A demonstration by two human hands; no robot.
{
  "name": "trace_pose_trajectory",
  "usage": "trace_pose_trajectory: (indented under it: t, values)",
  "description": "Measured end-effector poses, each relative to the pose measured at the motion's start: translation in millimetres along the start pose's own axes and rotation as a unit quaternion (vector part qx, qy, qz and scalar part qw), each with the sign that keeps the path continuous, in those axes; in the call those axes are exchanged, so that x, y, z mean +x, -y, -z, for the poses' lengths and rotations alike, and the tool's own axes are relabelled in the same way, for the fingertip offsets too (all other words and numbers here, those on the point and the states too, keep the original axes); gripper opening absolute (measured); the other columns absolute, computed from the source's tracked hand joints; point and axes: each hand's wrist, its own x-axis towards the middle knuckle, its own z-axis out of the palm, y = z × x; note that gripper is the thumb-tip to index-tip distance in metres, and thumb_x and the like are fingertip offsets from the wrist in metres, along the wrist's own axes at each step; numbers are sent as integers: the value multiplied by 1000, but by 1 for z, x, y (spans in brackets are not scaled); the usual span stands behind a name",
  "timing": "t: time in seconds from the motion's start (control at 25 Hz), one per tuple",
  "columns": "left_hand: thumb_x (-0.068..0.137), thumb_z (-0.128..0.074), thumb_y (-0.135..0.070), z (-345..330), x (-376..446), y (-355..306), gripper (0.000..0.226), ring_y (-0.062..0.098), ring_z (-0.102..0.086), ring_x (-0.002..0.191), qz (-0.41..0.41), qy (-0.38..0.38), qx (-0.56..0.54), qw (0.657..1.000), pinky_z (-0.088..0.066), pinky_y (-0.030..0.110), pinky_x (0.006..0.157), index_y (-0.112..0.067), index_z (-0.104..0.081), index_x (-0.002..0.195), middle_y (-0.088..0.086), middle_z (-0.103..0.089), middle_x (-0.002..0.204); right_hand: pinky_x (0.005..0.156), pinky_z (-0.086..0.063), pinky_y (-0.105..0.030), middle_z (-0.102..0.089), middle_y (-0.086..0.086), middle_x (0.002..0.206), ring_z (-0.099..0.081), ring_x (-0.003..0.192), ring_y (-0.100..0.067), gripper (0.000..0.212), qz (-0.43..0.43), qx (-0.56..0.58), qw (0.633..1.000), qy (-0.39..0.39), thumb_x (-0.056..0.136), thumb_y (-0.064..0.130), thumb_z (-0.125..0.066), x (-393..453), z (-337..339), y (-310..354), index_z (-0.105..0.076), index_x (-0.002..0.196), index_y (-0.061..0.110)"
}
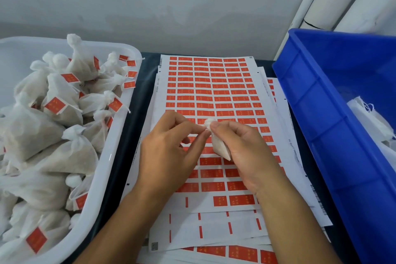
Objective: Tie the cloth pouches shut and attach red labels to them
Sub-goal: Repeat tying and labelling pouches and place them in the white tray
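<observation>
A small white cloth pouch (pixel 219 146) hangs over the label sheets, and my right hand (pixel 242 152) grips it with curled fingers around its body and neck. My left hand (pixel 169 150) pinches at the gathered top of the pouch, thumb and forefinger meeting there. Whatever sits between those fingertips is too small to make out. Beneath both hands lies a sheet of red labels (pixel 214 88) on white backing, with its lower rows peeled off.
A white tub (pixel 115 146) on the left holds several tied pouches with red labels. A blue crate (pixel 317 118) on the right holds white cloth pouches (pixel 368 118). More label sheets are stacked under the top one. A wall stands behind.
</observation>
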Motion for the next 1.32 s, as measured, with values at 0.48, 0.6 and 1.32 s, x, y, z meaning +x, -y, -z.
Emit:
trace_pose_trajectory:
  t: [0.48,0.6,1.32]
  values:
    - [107,-39,-30,4,6,-10,40,7,-50,49,348,199,-246,882,-46,14,52,-21,-50,69,-7,-54,55,69,-50,-5,-70,21,86,-65,92,2,13,116,-63,991,-13,98,45,-63,-1,3,0,-69,92,35]
    - [100,-42,-25,10,10,-11,42,11,-39,51,402,156,-439,788,-44,25,53,-21,-50,59,1,-42,59,73,-51,-7,-67,26,92,-65,95,0,17,166,-64,984,-5,92,60,-61,-6,1,5,-66,97,43]
    - [96,-46,-17,15,14,-9,32,9,-42,56,396,20,-572,718,-41,21,50,-18,-54,66,-1,-45,66,80,-32,10,-49,35,107,-42,114,20,40,229,-249,941,19,86,77,-49,-2,4,-2,-51,123,63]
